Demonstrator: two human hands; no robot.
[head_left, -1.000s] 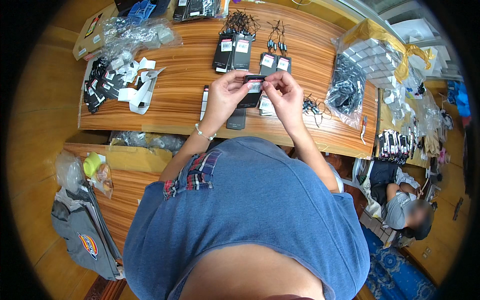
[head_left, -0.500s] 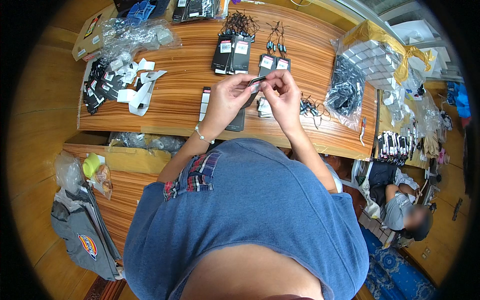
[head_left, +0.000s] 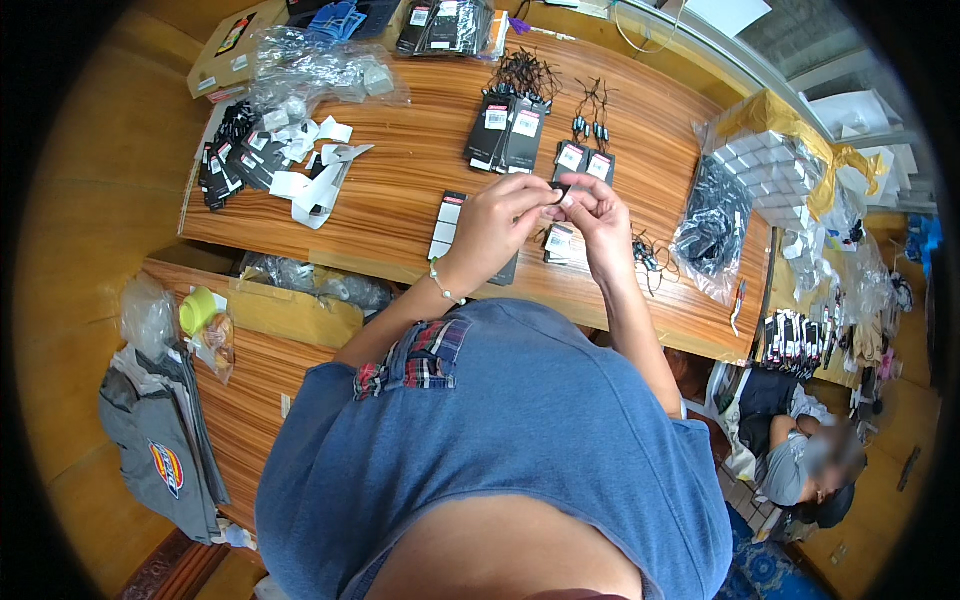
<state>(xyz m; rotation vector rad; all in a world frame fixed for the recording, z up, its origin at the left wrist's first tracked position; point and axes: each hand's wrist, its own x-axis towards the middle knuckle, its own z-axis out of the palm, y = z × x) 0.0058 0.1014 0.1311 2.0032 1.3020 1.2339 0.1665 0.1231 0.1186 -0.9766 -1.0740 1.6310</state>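
I stand over a long wooden table (head_left: 400, 190), looking down at my own two hands raised together above its near edge. My left hand (head_left: 495, 225) and right hand (head_left: 600, 215) meet fingertip to fingertip, and both pinch one small dark piece (head_left: 556, 191) between them; it is too small to tell exactly what it is. A thin bracelet (head_left: 440, 285) circles my left wrist.

Just under my hands, flat on the table, lie a black card (head_left: 447, 215) with a white label and another small packet (head_left: 558, 242). Beyond my fingers, further up the table, sits a row of black packets (head_left: 505, 135), with a tangle of thin black cords (head_left: 525, 72) above them. To my left lies a heap of white paper strips (head_left: 310, 175) beside a pile of small black cards (head_left: 228, 155). To my right sits a clear bag of dark parts (head_left: 712, 220), and beyond it a clear bag of white boxes (head_left: 770, 170) tied with yellow ribbon. A few loose cords (head_left: 648, 258) lie near my right wrist.

Lower right, another person (head_left: 800, 450) sits on the floor.
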